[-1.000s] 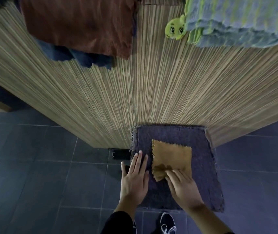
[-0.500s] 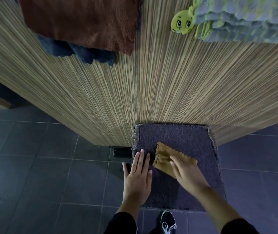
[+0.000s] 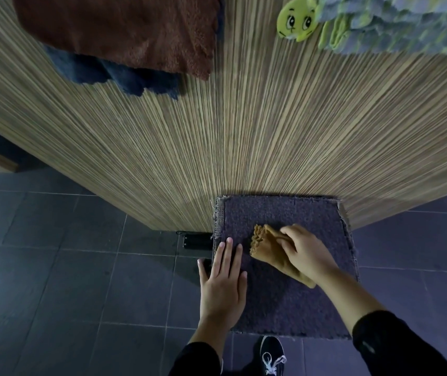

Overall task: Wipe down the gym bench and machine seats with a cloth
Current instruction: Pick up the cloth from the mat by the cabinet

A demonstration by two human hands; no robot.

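Fingers (image 3: 289, 241) of the right hand (image 3: 306, 253) curl on a bunched, zigzag-edged tan cloth (image 3: 264, 246); left hand (image 3: 222, 280) presses flat, fingers straight, on the fuzzy grey square seat (image 3: 285, 213).

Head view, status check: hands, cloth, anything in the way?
Left hand flat on purple seat pad. Right hand holds bunched tan cloth on pad. Nothing in the way.

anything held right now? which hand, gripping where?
Right hand holds the bunched tan cloth around its middle. Left hand lies flat on the seat pad, holding nothing.
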